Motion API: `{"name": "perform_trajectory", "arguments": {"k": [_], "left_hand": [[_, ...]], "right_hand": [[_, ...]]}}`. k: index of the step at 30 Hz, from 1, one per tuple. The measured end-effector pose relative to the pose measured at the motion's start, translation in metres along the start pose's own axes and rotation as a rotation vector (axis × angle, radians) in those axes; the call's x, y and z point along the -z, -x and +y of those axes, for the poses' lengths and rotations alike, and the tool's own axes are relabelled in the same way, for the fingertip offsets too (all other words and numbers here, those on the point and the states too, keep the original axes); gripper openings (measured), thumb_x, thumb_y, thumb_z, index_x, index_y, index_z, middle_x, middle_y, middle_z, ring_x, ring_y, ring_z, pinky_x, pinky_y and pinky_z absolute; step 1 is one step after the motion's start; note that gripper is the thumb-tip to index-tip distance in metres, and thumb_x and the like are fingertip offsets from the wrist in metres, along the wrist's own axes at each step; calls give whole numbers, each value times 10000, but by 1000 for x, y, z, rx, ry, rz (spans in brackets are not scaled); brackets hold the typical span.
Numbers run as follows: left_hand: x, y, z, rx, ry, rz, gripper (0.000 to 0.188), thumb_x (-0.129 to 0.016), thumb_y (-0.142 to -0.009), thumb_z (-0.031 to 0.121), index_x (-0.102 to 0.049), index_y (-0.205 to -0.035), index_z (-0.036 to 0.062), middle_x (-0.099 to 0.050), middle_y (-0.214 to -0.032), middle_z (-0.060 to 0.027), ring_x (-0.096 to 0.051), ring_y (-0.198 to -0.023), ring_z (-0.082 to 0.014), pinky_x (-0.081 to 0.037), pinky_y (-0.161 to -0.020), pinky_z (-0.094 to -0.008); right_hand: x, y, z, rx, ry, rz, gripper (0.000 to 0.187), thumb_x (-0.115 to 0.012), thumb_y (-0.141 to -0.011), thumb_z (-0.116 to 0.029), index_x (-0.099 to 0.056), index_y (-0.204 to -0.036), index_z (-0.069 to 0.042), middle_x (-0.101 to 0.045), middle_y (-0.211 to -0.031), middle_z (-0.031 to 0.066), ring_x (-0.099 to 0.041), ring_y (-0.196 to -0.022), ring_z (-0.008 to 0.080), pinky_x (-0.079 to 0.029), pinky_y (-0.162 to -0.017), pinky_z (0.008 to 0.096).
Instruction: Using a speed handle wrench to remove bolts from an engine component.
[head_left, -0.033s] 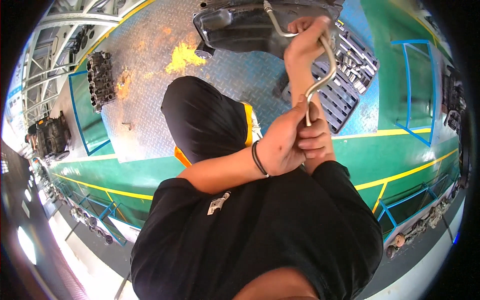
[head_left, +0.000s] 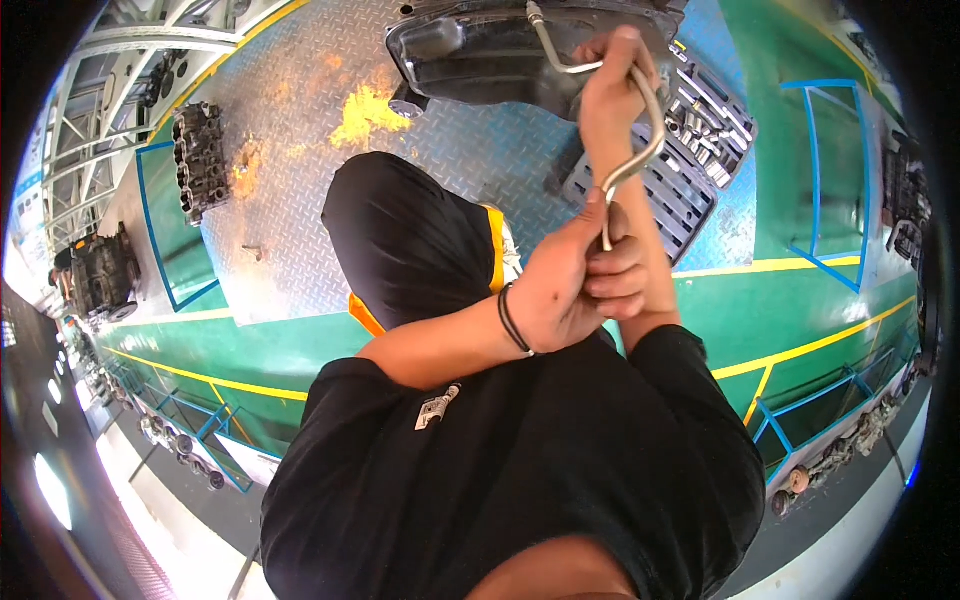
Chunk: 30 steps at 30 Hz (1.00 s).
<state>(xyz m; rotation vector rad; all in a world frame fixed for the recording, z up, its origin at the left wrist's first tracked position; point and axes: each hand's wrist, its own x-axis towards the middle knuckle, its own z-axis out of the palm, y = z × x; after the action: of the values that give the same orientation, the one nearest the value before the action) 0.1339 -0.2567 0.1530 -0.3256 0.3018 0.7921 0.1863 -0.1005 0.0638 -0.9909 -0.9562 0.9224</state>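
A bent metal speed brace (head_left: 657, 130) runs from my body to a large black metal part (head_left: 490, 60), perhaps an oil pan, at the top. Its socket end meets the edge of that part, though I cannot make out the bolt. My left hand (head_left: 575, 285), with black bands at the wrist, is closed round the brace's near end. Farther up, my right hand (head_left: 612, 85) wraps the cranked middle section. The right forearm passes behind the near end of the brace.
An open socket case (head_left: 705, 130) and its slotted half (head_left: 665, 205) lie right of the black part. A cylinder head (head_left: 200, 160) stands left on the blue checkered plate (head_left: 280, 200). Yellow residue (head_left: 365, 115) marks the plate. My black-clad knee (head_left: 410, 250) rises in the middle.
The brace's cranked section has shifted slightly left, and my right wrist has swung a little to the right. My left hand has moved slightly left, still gripping the near end.
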Motion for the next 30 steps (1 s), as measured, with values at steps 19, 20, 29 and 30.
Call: {"name": "perform_trajectory", "arguments": {"k": [19,20,29,30], "left_hand": [[7,-3,-8,-134,-209,279,286,-403,-955,372,-362,-791,142,-228,-574,48,-208,-461,-71,-200,-409,-234],[4,-6,-7,-126,-202,243,287,-404,-955,371,-360,-786,143,-219,-576,51,-201,-461,-70,-190,-409,-232],[25,-8,-5,-91,-104,172,311,-429,-952,348,-331,-724,161,-202,-574,59,-176,-449,-60,-144,-397,-225],[26,0,1,-96,-119,160,310,-428,-952,338,-331,-716,162,-202,-570,61,-175,-445,-58,-146,-394,-225]], "right_hand": [[51,41,7,-1299,558,-768,186,-493,-891,-133,-457,-741,-29,-424,-620,16,-392,-500,120,-350,-469,302],[43,44,18,-1370,481,-814,199,-477,-904,-147,-450,-743,-32,-411,-614,14,-392,-507,127,-356,-476,312],[-32,-7,-71,-1570,-78,-881,283,-434,-920,-147,-356,-654,-89,-329,-573,-12,-312,-490,107,-319,-470,280],[-23,-20,-81,-1538,-128,-865,273,-438,-921,-151,-367,-664,-92,-322,-570,-24,-300,-484,96,-298,-460,268]]}}
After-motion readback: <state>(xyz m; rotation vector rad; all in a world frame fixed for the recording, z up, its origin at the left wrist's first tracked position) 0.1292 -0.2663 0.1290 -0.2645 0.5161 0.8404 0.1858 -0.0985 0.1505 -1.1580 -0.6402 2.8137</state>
